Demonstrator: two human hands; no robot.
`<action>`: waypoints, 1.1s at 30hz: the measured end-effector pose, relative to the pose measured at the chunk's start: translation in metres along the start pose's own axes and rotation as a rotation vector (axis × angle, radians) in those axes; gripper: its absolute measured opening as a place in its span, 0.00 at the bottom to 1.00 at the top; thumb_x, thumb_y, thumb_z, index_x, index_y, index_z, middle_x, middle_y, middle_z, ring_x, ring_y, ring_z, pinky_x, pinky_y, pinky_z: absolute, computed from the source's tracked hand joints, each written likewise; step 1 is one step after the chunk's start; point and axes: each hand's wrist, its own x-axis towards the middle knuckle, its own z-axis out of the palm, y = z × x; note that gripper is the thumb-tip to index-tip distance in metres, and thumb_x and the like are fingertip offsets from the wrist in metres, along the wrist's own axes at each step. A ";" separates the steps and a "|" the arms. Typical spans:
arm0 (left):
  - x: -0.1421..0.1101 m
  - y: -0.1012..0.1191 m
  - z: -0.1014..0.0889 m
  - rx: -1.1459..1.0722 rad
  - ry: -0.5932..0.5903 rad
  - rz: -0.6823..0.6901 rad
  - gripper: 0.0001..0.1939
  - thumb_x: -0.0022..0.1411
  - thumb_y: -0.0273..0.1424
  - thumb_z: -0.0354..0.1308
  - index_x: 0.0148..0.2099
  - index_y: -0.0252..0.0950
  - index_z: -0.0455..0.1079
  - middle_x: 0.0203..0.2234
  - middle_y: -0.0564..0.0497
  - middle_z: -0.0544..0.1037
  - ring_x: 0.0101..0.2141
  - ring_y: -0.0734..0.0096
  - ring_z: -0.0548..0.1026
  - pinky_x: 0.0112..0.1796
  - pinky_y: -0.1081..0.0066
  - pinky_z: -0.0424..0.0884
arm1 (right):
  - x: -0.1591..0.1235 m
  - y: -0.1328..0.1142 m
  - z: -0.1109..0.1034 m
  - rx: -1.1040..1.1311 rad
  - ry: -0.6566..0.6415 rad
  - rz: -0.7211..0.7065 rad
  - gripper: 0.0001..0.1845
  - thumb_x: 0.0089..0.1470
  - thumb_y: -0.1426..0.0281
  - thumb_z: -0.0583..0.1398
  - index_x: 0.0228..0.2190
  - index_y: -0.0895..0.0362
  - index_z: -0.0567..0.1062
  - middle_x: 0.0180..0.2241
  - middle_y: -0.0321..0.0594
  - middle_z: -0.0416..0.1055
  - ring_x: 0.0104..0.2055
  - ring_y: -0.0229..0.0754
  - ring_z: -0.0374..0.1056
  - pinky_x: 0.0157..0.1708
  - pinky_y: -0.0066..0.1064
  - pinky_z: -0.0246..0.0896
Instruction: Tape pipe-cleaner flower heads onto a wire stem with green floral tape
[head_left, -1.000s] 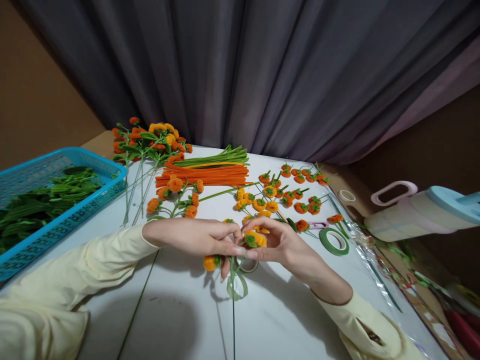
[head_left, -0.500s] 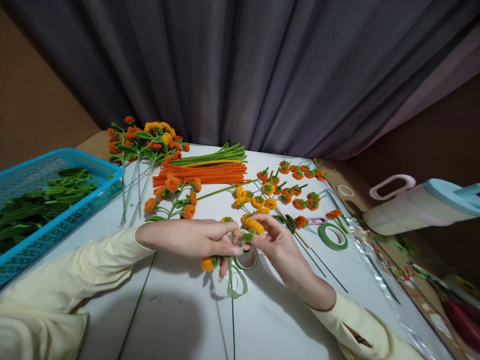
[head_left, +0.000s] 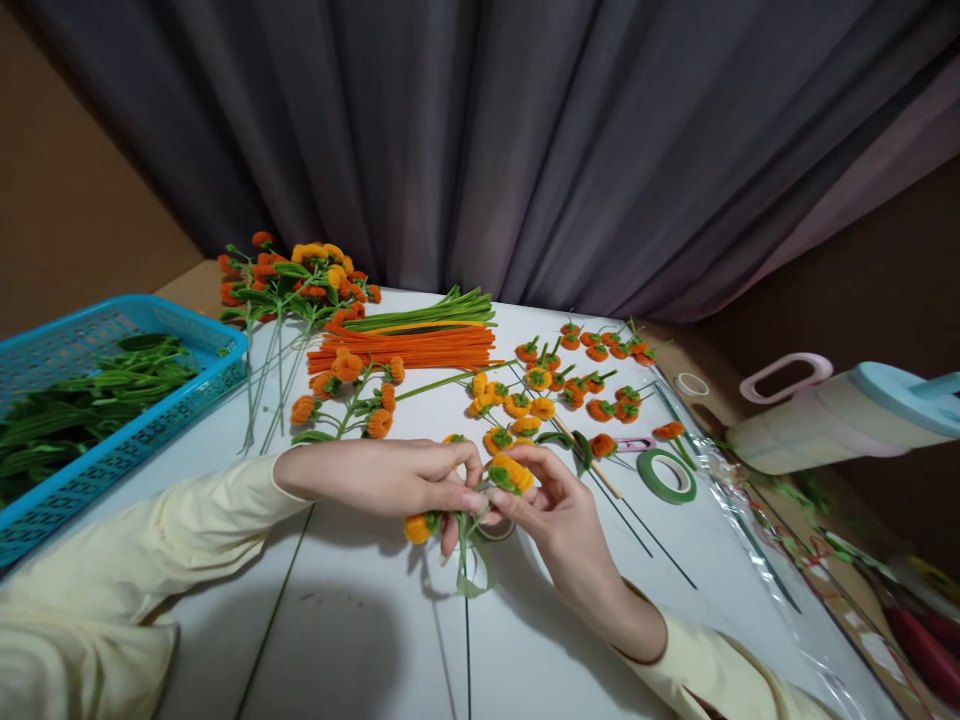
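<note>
My left hand point(head_left: 390, 478) and my right hand point(head_left: 551, 505) meet over the white table point(head_left: 352, 640). My left fingers pinch a thin stem point(head_left: 466, 600) that carries an orange pipe-cleaner pumpkin point(head_left: 418, 526) below the hand. My right fingers pinch a yellow-orange pumpkin point(head_left: 512, 473) at the stem's top. A strip of green floral tape point(head_left: 474, 562) loops down from where the fingertips meet, and part of a tape roll point(head_left: 498, 527) shows beneath them.
A blue basket point(head_left: 161, 415) of green leaves stands at the left. Finished flower stems point(head_left: 289, 285), orange and green pipe cleaners point(head_left: 409, 345), several small pumpkins point(head_left: 577, 385) and a green tape roll point(head_left: 666, 476) lie beyond. A pale jug point(head_left: 840, 415) lies at the right.
My right hand turned its pumpkin and drew in toward the left fingertips; its forearm swung nearer the body. My left hand stayed put.
</note>
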 end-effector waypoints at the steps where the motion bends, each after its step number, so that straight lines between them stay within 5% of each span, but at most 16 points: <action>1: 0.000 0.000 0.000 -0.001 -0.001 -0.001 0.07 0.68 0.36 0.45 0.37 0.38 0.55 0.23 0.57 0.72 0.25 0.75 0.70 0.29 0.76 0.62 | 0.000 0.001 0.000 0.006 0.007 -0.006 0.24 0.36 0.63 0.72 0.34 0.56 0.68 0.24 0.33 0.73 0.20 0.39 0.72 0.19 0.24 0.64; 12: -0.001 -0.001 -0.001 0.008 -0.033 0.025 0.11 0.69 0.40 0.42 0.39 0.39 0.55 0.23 0.56 0.72 0.28 0.74 0.69 0.30 0.75 0.62 | -0.005 0.009 0.003 0.034 -0.007 -0.147 0.23 0.39 0.64 0.71 0.34 0.53 0.66 0.31 0.34 0.72 0.21 0.37 0.72 0.24 0.28 0.73; 18: -0.001 0.002 0.000 0.009 -0.021 0.043 0.12 0.70 0.39 0.40 0.38 0.38 0.56 0.27 0.56 0.72 0.27 0.76 0.69 0.29 0.76 0.61 | -0.011 0.020 0.002 -0.078 0.058 -0.494 0.17 0.48 0.67 0.67 0.34 0.51 0.63 0.37 0.36 0.67 0.24 0.34 0.72 0.22 0.25 0.72; 24: -0.002 0.000 0.000 0.078 0.019 0.025 0.13 0.69 0.41 0.39 0.37 0.39 0.56 0.25 0.57 0.72 0.29 0.75 0.69 0.35 0.76 0.64 | -0.009 0.032 -0.005 -0.251 -0.036 -0.793 0.12 0.57 0.70 0.59 0.38 0.50 0.59 0.40 0.40 0.66 0.28 0.37 0.72 0.28 0.33 0.73; 28: -0.003 0.001 0.000 0.093 0.029 -0.001 0.14 0.69 0.42 0.39 0.37 0.39 0.56 0.25 0.57 0.73 0.29 0.74 0.68 0.36 0.75 0.64 | -0.001 0.028 -0.014 -0.523 0.006 -1.027 0.11 0.55 0.73 0.61 0.39 0.52 0.64 0.40 0.45 0.67 0.40 0.45 0.69 0.36 0.40 0.70; 33: -0.003 0.002 0.000 0.096 0.018 0.020 0.14 0.69 0.42 0.39 0.36 0.39 0.56 0.24 0.56 0.74 0.29 0.73 0.69 0.34 0.76 0.64 | 0.000 0.012 -0.020 -0.746 0.053 -1.207 0.15 0.52 0.79 0.62 0.41 0.54 0.71 0.39 0.45 0.66 0.38 0.44 0.68 0.31 0.36 0.69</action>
